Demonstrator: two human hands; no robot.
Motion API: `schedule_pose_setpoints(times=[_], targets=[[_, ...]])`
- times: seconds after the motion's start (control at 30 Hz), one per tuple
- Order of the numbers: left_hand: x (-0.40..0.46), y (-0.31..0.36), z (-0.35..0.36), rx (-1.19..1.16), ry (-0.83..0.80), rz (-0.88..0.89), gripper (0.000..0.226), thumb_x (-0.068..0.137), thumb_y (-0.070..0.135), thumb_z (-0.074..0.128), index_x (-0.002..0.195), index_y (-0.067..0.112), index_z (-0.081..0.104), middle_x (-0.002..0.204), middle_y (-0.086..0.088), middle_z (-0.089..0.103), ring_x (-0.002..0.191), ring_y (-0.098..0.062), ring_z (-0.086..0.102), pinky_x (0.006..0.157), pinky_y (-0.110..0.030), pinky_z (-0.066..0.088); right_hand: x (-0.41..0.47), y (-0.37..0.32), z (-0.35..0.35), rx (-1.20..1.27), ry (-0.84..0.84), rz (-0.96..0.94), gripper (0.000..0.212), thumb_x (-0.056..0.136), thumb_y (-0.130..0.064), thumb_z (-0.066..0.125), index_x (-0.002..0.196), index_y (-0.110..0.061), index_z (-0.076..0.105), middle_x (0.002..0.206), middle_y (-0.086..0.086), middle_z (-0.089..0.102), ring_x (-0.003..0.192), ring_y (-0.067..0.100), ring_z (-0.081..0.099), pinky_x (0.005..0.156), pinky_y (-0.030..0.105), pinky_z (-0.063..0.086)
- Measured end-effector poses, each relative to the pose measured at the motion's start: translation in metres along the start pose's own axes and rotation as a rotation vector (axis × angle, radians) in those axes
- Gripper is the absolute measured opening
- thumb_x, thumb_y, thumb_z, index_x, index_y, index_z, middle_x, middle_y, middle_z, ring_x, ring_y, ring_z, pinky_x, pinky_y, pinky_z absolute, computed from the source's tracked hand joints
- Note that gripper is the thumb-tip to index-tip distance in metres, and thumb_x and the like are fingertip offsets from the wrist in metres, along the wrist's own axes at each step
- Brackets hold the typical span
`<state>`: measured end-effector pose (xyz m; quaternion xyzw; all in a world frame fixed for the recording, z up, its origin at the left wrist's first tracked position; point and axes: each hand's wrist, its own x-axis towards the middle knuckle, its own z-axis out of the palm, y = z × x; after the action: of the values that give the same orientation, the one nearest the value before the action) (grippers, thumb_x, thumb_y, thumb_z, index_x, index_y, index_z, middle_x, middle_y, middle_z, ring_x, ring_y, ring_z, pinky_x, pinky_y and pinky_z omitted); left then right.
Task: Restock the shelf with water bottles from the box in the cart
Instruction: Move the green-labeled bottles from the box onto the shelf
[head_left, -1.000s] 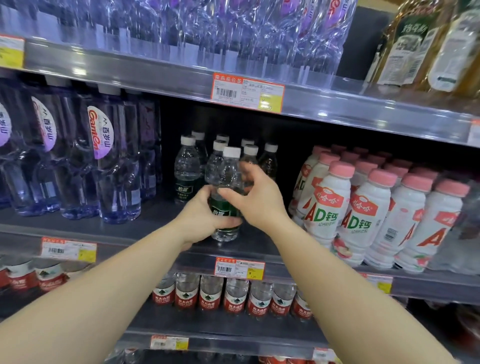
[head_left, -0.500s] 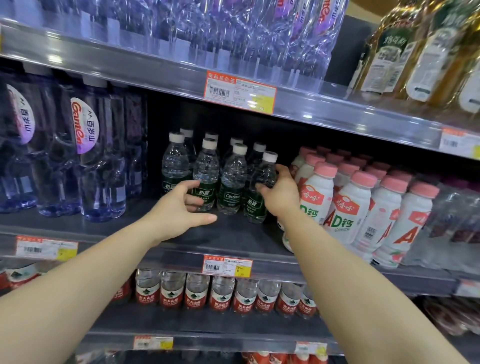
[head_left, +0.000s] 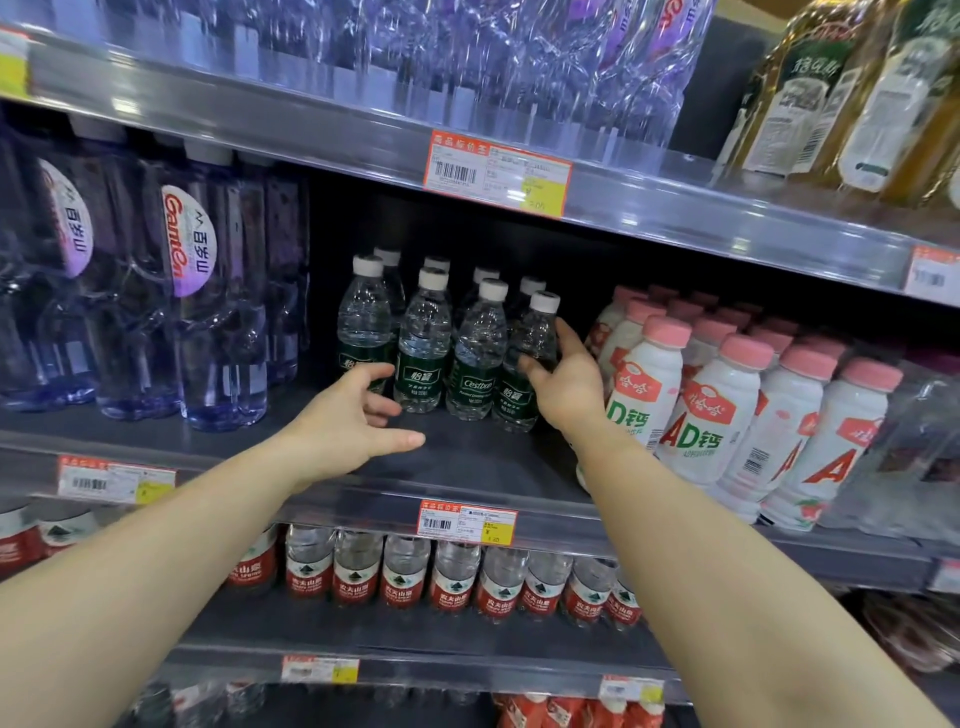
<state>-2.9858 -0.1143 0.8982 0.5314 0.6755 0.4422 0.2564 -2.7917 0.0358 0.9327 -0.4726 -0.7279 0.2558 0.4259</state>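
Several small water bottles (head_left: 423, 358) with white caps and dark green labels stand in rows at the back of the grey middle shelf (head_left: 467, 462). My right hand (head_left: 566, 387) rests against the right side of the front-right bottle (head_left: 530, 343), with thumb and fingers spread and not closed around it. My left hand (head_left: 348, 423) hovers open over the bare shelf, just in front of the left bottles, and holds nothing. The box and the cart are out of view.
Large purple-labelled water bottles (head_left: 208, 312) stand to the left. White drink bottles with pink caps (head_left: 722, 410) crowd the right, close to my right wrist. Red-labelled water bottles (head_left: 405, 577) fill the shelf below. The shelf above (head_left: 498, 171) hangs low overhead.
A second ago both hands held one green-labelled bottle at the shelf front. It now stands at the right of the front row. My left hand let go and drew back, and my right hand loosened.
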Motion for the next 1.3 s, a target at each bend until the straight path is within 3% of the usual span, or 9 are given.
schedule_pose_setpoints(times=[0.23, 0.43, 0.63, 0.7, 0.77, 0.93, 1.07, 1.13, 1.3], targets=[[-0.002, -0.001, 0.005, 0.011, 0.01, -0.027, 0.093, 0.075, 0.029, 0.084, 0.15, 0.028, 0.029, 0.117, 0.004, 0.063, 0.11, -0.014, 0.06, 0.088, -0.028, 0.046, -0.003, -0.001, 0.0, 0.007, -0.036, 0.056, 0.074, 0.094, -0.022, 0.061, 0.154, -0.019, 0.018, 0.152, 0.003, 0.04, 0.14, 0.022, 0.037, 0.109, 0.023, 0.027], [-0.01, 0.009, 0.009, 0.119, 0.115, -0.049, 0.076, 0.084, 0.036, 0.075, 0.148, 0.024, 0.034, 0.131, -0.001, 0.058, 0.116, -0.018, 0.055, 0.094, -0.031, 0.043, -0.032, -0.013, 0.0, 0.029, -0.052, 0.036, 0.078, 0.094, -0.019, 0.057, 0.155, -0.023, 0.009, 0.158, 0.004, 0.028, 0.144, 0.024, 0.027, 0.117, 0.042, 0.028], [-0.04, 0.039, 0.05, 0.423, 0.182, -0.008, 0.069, 0.088, 0.044, 0.065, 0.147, 0.018, 0.039, 0.147, -0.01, 0.045, 0.136, -0.031, 0.04, 0.11, -0.041, 0.037, -0.104, -0.025, -0.029, -0.001, -0.239, -0.117, 0.066, 0.098, -0.028, 0.052, 0.154, -0.028, 0.016, 0.156, -0.004, 0.032, 0.118, 0.016, 0.047, 0.109, 0.038, 0.038], [-0.054, 0.054, 0.076, 0.444, 0.162, -0.003, 0.067, 0.089, 0.047, 0.063, 0.147, 0.021, 0.04, 0.148, -0.007, 0.044, 0.137, -0.03, 0.039, 0.109, -0.042, 0.038, -0.128, -0.014, -0.053, 0.016, -0.29, -0.146, 0.063, 0.098, -0.029, 0.052, 0.153, -0.029, 0.021, 0.156, -0.008, 0.032, 0.13, 0.013, 0.043, 0.111, 0.033, 0.035], [-0.072, 0.071, 0.112, 0.435, 0.124, -0.004, 0.066, 0.09, 0.049, 0.061, 0.146, 0.022, 0.041, 0.149, -0.006, 0.043, 0.137, -0.029, 0.04, 0.108, -0.043, 0.04, -0.151, 0.008, -0.089, 0.022, -0.311, -0.127, 0.059, 0.098, -0.029, 0.053, 0.151, -0.029, 0.027, 0.153, -0.009, 0.035, 0.138, 0.01, 0.036, 0.111, 0.028, 0.033], [-0.124, 0.125, 0.239, 0.424, -0.016, 0.04, 0.061, 0.09, 0.049, 0.06, 0.141, 0.018, 0.046, 0.144, -0.008, 0.048, 0.133, -0.029, 0.045, 0.106, -0.039, 0.041, -0.208, 0.093, -0.233, -0.086, -0.199, 0.047, 0.05, 0.096, -0.029, 0.056, 0.144, -0.028, 0.043, 0.143, -0.008, 0.049, 0.127, 0.015, 0.051, 0.099, 0.027, 0.041], [-0.154, 0.187, 0.356, 0.408, -0.188, 0.187, 0.063, 0.089, 0.047, 0.061, 0.142, 0.015, 0.047, 0.144, -0.01, 0.051, 0.133, -0.03, 0.046, 0.108, -0.036, 0.04, -0.253, 0.155, -0.361, -0.238, -0.059, 0.146, 0.05, 0.096, -0.027, 0.057, 0.143, -0.018, 0.045, 0.144, -0.001, 0.05, 0.131, 0.019, 0.049, 0.105, 0.03, 0.039], [-0.167, 0.223, 0.416, 0.4, -0.251, 0.277, 0.063, 0.088, 0.047, 0.063, 0.141, 0.015, 0.049, 0.141, -0.012, 0.054, 0.131, -0.03, 0.049, 0.107, -0.036, 0.041, -0.274, 0.184, -0.416, -0.306, 0.017, 0.222, 0.051, 0.096, -0.03, 0.057, 0.144, -0.02, 0.044, 0.145, 0.0, 0.05, 0.131, 0.017, 0.048, 0.103, 0.026, 0.037], [-0.202, 0.301, 0.559, 0.421, -0.454, 0.47, 0.062, 0.089, 0.048, 0.061, 0.141, 0.017, 0.047, 0.141, -0.008, 0.052, 0.126, -0.028, 0.052, 0.104, -0.036, 0.044, -0.323, 0.255, -0.532, -0.388, 0.132, 0.452, 0.055, 0.1, -0.037, 0.048, 0.15, -0.024, 0.032, 0.153, -0.002, 0.037, 0.136, 0.02, 0.041, 0.102, 0.032, 0.039]])
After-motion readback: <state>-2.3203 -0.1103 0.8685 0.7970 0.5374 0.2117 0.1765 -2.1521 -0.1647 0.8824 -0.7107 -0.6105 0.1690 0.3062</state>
